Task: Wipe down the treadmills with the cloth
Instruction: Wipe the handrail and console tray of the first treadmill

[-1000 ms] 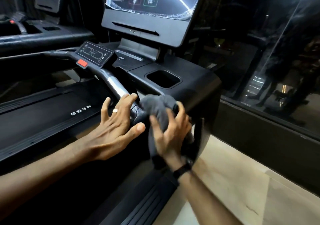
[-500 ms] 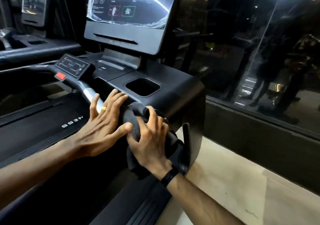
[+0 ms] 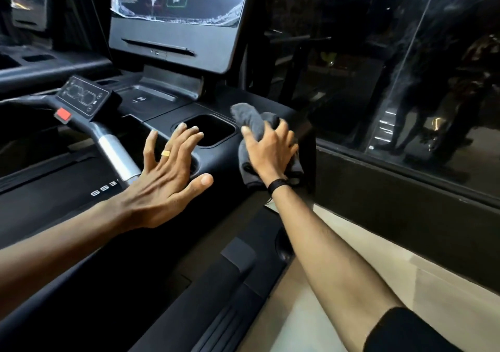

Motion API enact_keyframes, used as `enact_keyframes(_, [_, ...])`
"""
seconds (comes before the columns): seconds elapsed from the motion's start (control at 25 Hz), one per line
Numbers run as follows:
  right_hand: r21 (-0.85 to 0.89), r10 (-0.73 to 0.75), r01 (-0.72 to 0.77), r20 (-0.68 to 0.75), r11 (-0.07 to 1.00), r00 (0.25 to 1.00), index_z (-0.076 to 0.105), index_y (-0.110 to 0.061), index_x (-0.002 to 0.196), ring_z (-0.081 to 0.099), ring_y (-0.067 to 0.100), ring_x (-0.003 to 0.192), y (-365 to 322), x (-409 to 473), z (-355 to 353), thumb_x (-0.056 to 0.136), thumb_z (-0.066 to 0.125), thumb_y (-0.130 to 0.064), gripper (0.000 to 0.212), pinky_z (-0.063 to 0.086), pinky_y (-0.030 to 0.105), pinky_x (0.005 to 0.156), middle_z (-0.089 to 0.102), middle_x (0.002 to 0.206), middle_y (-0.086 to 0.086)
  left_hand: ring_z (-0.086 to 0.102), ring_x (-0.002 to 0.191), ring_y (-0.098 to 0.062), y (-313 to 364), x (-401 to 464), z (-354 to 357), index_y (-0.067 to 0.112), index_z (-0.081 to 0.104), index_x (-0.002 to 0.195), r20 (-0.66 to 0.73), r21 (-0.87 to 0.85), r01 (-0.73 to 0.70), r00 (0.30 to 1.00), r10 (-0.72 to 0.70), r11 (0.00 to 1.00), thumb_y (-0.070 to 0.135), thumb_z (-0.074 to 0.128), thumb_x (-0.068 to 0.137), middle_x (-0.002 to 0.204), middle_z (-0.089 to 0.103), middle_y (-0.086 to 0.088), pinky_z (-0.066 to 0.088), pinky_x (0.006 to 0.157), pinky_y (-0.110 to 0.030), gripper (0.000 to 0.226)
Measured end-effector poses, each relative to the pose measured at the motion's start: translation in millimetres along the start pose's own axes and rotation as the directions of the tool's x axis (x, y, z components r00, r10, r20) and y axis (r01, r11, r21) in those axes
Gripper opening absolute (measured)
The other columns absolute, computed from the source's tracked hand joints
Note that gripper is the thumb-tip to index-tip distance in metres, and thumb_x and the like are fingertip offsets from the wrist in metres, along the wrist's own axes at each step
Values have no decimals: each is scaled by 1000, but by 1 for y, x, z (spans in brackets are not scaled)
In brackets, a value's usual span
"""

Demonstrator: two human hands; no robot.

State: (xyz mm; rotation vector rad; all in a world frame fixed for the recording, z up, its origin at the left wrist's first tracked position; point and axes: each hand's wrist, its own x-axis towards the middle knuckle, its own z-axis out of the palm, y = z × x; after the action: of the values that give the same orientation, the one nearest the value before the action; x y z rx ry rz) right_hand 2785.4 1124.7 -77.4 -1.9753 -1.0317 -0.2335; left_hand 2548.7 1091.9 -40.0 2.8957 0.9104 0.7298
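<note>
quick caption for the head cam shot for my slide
Right hand presses a grey cloth onto the treadmill console beside its cup recess; left hand spread open.

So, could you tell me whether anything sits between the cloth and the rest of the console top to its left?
Only the cup holder, an open recess right beside the cloth under the right hand. The left hand reaches its near rim, fingers spread. Nothing else visible lies in the way.

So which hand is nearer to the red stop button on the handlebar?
The left hand. It hovers open, right of the red stop button, beside the cup holder. The right hand lies farther right, pressing the cloth.
</note>
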Motion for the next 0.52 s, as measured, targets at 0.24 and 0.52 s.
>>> enact_keyframes(0.24, [303, 463, -422, -78, 855, 883, 54, -16, 141, 47, 43, 128, 31, -23, 0, 94, 59, -55, 61, 39, 49, 101, 48, 141, 22, -21, 150, -5, -12, 39, -7, 12, 6, 157, -66, -11, -30, 997, 29, 1000, 80, -4, 85, 166, 5, 1, -27, 116, -43, 99])
enact_keyframes(0.52, [119, -292, 306, -121, 945, 949, 70, -21, 108, 53, 30, 111, -18, -94, -9, 85, 58, -55, 43, 40, 43, 91, 53, 137, 9, -18, 150, -4, -37, 82, 12, 15, 7, 156, -29, -111, 9, 999, -13, 994, 77, -1, 85, 164, 7, 1, -23, 118, -46, 94])
